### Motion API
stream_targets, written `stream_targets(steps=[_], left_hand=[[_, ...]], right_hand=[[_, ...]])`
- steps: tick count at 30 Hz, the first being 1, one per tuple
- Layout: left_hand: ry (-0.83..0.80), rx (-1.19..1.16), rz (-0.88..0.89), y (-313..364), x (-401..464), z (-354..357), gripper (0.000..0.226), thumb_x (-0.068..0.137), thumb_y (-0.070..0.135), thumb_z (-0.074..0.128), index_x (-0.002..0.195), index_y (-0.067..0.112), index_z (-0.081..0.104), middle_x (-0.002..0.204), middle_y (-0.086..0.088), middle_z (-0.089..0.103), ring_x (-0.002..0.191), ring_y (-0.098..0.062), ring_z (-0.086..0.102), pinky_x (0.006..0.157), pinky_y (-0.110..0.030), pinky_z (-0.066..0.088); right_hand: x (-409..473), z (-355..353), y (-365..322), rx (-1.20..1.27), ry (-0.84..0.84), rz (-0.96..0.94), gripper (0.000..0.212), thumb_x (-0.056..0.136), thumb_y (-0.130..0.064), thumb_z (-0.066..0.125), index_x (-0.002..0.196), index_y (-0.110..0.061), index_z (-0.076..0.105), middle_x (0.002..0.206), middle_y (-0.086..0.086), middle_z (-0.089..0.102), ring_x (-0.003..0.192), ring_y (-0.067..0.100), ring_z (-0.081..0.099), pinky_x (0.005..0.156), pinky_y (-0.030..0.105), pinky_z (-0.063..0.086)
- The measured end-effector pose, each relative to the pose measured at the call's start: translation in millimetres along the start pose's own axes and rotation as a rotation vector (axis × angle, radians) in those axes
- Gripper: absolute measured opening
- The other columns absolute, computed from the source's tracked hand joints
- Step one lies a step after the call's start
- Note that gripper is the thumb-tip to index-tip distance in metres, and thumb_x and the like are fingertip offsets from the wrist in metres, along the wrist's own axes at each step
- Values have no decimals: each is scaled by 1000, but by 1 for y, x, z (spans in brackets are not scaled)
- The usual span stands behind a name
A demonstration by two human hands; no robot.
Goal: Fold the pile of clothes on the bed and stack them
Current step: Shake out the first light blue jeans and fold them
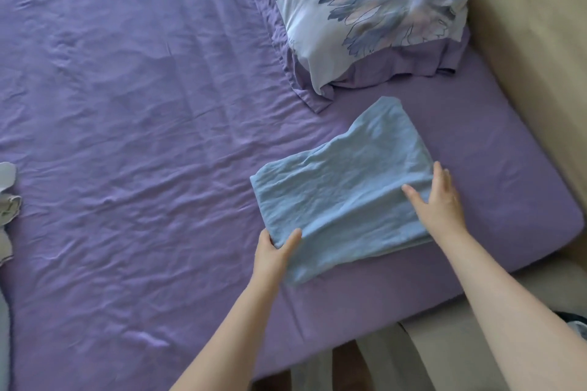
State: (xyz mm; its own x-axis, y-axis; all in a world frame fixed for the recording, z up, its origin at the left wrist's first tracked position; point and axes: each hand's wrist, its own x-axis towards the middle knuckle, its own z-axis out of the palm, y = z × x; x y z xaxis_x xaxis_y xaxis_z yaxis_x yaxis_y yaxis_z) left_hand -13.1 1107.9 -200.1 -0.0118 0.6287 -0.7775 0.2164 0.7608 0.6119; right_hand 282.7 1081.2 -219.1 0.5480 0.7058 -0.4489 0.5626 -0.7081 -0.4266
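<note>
Fingers [287, 243] of left hand [275, 252] curl over near-left corner of blue cloth [343, 187], thumb on outer side, so pinching that corner. Fingers of right hand [440, 197] lie spread and fairly straight, flat on cloth's right edge, pressing, not clenched on anything.

Blue cloth sits folded into rough rectangle on bed [133, 98], near bed's right front corner, just below pillow [374, 9]. Several layers visible at near edge; top face wrinkled.

Handling, as judged: light, soft, limp, prob. thin cotton or jersey. No stiffness, so sags if lifted by one corner and layers slide apart. Not fragile, not slippery to skin, but may creep on smooth sheet. Best hold: both near corners pinched through all layers, or flat palm under middle w/ other hand on top for carrying to stack. For another fold, pin the crease line w/ flat right hand, bring the left corner across.

Surface: purple fitted sheet, creased all over, soft mattress below, so gives under pressure; smoothing needs light strokes. Pillow w/ pale floral case lies at top right, apart from cloth. Grey-white garments [8, 200] at far left edge, well apart, prob. rest of pile, mostly cut off. Beige wall or headboard [540, 41] along right side. Dark floor strip and grey trouser legs below bed edge.
</note>
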Motion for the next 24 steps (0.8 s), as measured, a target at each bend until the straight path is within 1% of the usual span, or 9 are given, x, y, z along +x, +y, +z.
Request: stream_targets(steps=[3, 5, 6, 8, 10, 14, 18, 20, 24], left_hand=[[60, -34, 25, 9, 18, 7, 37, 84, 37, 70, 116, 24, 57, 110, 8, 67, 97, -10, 66, 79, -27, 54], [86, -57, 27, 10, 26, 10, 35, 84, 37, 70, 115, 27, 58, 107, 10, 68, 94, -8, 66, 71, -23, 53], [95, -79, 20, 9, 29, 11, 33, 83, 37, 71, 113, 28, 58, 106, 10, 69, 91, -8, 67, 68, -21, 53], [104, -131, -2, 7, 33, 11, 32, 82, 34, 72, 111, 27, 60, 105, 6, 71, 90, -13, 69, 70, -26, 55], [98, -179, -31, 3, 36, 12, 34, 81, 32, 73, 112, 25, 60, 106, 3, 71, 92, -18, 70, 74, -35, 57], [93, -210, -59, 4, 38, 16, 34, 84, 27, 71, 115, 26, 58, 109, 0, 70, 96, -23, 69, 82, -44, 56], [113, -245, -43, 15, 33, 20, 28, 87, 21, 68, 114, 23, 59, 108, -6, 71, 95, -28, 69, 84, -46, 55], [70, -286, -24, 26, 27, 26, 28, 88, 20, 67, 115, 20, 60, 107, -8, 71, 94, -30, 70, 82, -47, 55], [-70, -364, 26, 54, 15, 54, 31, 87, 20, 66, 117, 15, 60, 107, -9, 72, 96, -29, 69, 74, -41, 57]], right_hand=[[18, -2, 6, -56, -40, 19, 95, 84, -58, 54, 151, -9, 6, 156, 14, 18, 140, 35, 23, 112, 42, 21], [28, -5, 6, -27, -34, 61, 100, 80, -61, 58, 151, -9, 9, 154, 15, 24, 138, 35, 27, 110, 42, 24], [34, -7, 4, 36, -52, 95, 100, 77, -60, 62, 150, -10, 15, 151, 16, 30, 136, 34, 31, 108, 43, 28], [42, -10, -3, 114, -130, 102, 83, 74, -55, 70, 139, -14, 39, 135, 13, 52, 125, 32, 47, 103, 43, 38], [44, -7, -11, 79, -192, 23, 62, 75, -48, 72, 126, -16, 54, 122, 9, 63, 116, 31, 55, 97, 42, 43], [36, -3, -20, 206, -172, -68, 56, 79, -34, 74, 126, -14, 53, 120, 9, 63, 112, 29, 56, 88, 33, 45], [35, -17, -19, 480, -268, -22, 39, 83, -23, 70, 119, -25, 56, 106, -8, 66, 103, 18, 63, 82, 29, 49], [38, -34, -17, 545, -273, -29, 33, 84, -20, 68, 115, -27, 58, 100, -11, 67, 96, 11, 65, 75, 23, 50], [44, -81, -4, 580, -164, -56, 29, 84, -18, 70, 109, -29, 60, 97, -13, 68, 82, -3, 64, 61, 10, 48]])
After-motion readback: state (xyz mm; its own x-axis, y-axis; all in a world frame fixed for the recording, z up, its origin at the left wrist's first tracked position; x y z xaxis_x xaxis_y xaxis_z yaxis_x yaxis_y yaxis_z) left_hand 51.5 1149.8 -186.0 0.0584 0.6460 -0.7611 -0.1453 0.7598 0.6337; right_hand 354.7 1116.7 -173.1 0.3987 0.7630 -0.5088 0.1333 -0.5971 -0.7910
